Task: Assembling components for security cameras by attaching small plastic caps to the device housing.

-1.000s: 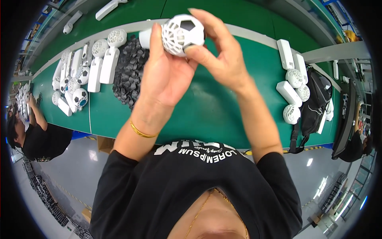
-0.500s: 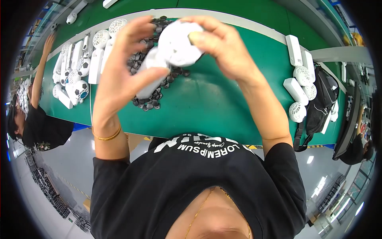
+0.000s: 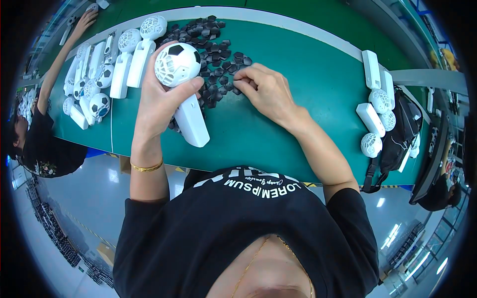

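My left hand (image 3: 158, 102) is wrapped round a white ball-headed device (image 3: 193, 124), its thumb lying just under the ball. The round head is patterned like a football, with black patches in its right part and an open white lattice at its left. Its plain white handle slants down toward me. At the right edge of a heap of black pentagon pieces (image 3: 214, 51), my right hand (image 3: 271, 94) has thumb and fingers pinched together. The fingertips touch the heap; whatever they pinch is hidden.
White ball-headed devices (image 3: 119, 74) lie grouped at the left of the green table (image 3: 298, 64). More white devices (image 3: 370, 119) and a black backpack (image 3: 402, 129) are at the right. Another person's arm (image 3: 58, 67) reaches over the table at far left.
My right hand has left the ball and come down to the black pieces. My left hand has moved the device left and turned it, so its black patches and lattice show.
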Available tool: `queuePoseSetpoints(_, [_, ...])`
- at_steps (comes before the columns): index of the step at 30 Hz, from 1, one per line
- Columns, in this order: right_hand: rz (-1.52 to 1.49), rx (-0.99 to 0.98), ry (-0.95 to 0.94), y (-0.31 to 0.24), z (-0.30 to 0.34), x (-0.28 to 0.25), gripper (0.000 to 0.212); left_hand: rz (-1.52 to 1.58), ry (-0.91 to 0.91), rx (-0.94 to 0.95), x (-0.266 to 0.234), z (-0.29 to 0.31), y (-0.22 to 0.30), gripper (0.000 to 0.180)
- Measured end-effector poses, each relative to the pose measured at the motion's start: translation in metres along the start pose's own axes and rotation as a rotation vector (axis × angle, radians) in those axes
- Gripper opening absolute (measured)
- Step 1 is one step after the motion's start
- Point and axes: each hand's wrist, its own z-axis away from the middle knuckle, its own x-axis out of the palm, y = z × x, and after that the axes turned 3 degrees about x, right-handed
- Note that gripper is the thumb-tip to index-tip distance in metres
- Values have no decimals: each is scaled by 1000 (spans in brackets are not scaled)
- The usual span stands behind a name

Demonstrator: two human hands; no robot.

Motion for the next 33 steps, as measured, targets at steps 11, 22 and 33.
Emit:
queuePoseSetpoints(11, [203, -38, -27, -16, -16, 5, 14, 110, 48, -24, 0, -4, -6, 76])
queuePoseSetpoints(22, [-1034, 328, -181, -36, -17, -64, 12, 267, -34, 34, 33, -19, -6, 76])
queuePoseSetpoints(33, [-798, 226, 129, -47, -15, -78, 13, 308, -141, 84, 77, -30, -1, 73])
